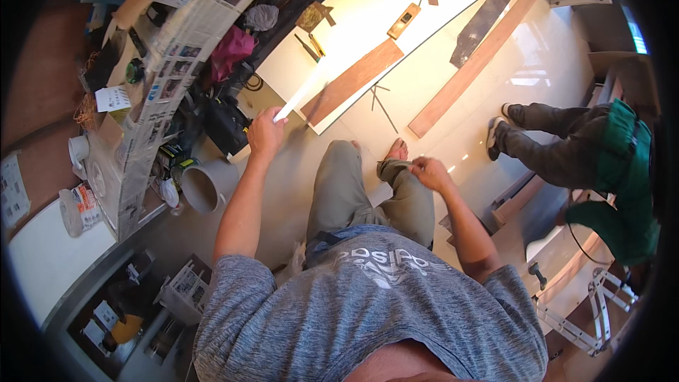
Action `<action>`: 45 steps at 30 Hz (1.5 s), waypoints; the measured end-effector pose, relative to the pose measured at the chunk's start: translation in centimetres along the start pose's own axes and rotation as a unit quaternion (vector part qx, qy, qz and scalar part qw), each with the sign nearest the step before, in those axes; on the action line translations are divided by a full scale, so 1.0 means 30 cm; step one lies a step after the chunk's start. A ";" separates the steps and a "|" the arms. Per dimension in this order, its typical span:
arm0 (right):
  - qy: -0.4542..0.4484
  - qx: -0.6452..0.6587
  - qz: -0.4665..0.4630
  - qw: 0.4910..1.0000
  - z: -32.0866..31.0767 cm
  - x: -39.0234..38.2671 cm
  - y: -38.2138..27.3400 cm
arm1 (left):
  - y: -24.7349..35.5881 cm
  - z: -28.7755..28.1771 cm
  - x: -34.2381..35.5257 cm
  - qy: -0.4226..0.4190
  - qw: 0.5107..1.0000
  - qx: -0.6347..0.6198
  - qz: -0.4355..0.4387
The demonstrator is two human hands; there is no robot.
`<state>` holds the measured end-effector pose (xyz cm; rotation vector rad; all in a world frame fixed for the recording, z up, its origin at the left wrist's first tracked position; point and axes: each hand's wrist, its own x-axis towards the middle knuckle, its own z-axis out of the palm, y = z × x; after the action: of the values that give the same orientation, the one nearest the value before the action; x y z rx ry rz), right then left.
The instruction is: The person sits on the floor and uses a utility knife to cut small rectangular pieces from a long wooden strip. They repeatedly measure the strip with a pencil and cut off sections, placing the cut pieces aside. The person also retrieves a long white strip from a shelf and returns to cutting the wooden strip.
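Grey shirt (339, 304) nearest; left hand (265, 136), grip closed on white strip (296, 99), pointing one o'clock; reddish board (353, 82) at two, long axis likewise; right hand (433, 172) farther, grip unclear

I wear a heathered grey T-shirt (318, 311) with short, loose sleeves (240, 286) ending above my elbows. White lettering and a white emblem (383, 274) mark its chest. Dark blue cloth (322, 242) shows at my waist, above creased olive-grey trousers (338, 187). My left hand (266, 134), right hand (432, 172) and forearms (242, 201) are bare, and so is my right foot (398, 149).

Glare top ctr, dk bent rim
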<state>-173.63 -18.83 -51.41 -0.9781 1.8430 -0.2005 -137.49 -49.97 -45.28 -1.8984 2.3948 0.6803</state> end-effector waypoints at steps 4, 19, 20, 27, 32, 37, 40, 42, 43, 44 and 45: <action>0.051 -0.020 -0.029 0.998 -0.042 0.316 0.122 | 0.033 0.180 0.064 0.025 0.999 -0.025 -0.001; 0.145 0.016 -0.109 0.983 0.155 1.233 0.399 | -0.113 0.808 0.311 0.146 0.976 -0.050 0.156; 0.151 0.002 -0.107 0.983 0.167 1.273 0.417 | -0.126 0.858 0.340 0.154 0.973 -0.035 0.170; 0.280 -0.038 -0.109 0.953 0.216 1.470 0.468 | -0.117 1.217 0.490 0.196 0.945 0.012 0.261; 0.360 -0.068 -0.123 0.922 0.219 1.609 0.437 | -0.158 1.468 0.575 0.184 0.937 -0.009 0.298; 0.337 -0.054 -0.123 0.932 0.280 1.658 0.382 | -0.230 1.617 0.630 0.160 0.942 -0.034 0.293; 0.334 -0.053 -0.131 0.932 0.306 1.658 0.355 | -0.241 1.669 0.643 0.121 0.952 -0.021 0.281; 0.344 -0.098 -0.114 0.927 0.303 1.660 0.349 | -0.247 1.699 0.637 0.136 0.951 0.023 0.278; 0.347 -0.121 -0.102 0.925 0.296 1.663 0.351 | -0.248 1.714 0.634 0.160 0.943 0.039 0.288; 0.348 -0.122 -0.094 0.925 0.288 1.667 0.356 | -0.254 1.726 0.633 0.147 0.947 0.071 0.275; 0.342 -0.123 -0.082 0.928 0.276 1.673 0.363 | -0.260 1.734 0.633 0.158 0.942 0.098 0.278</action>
<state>-181.35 -44.42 -96.03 -1.3544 2.4609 -0.4686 -148.55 -51.25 -100.09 -1.3332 3.0985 0.1197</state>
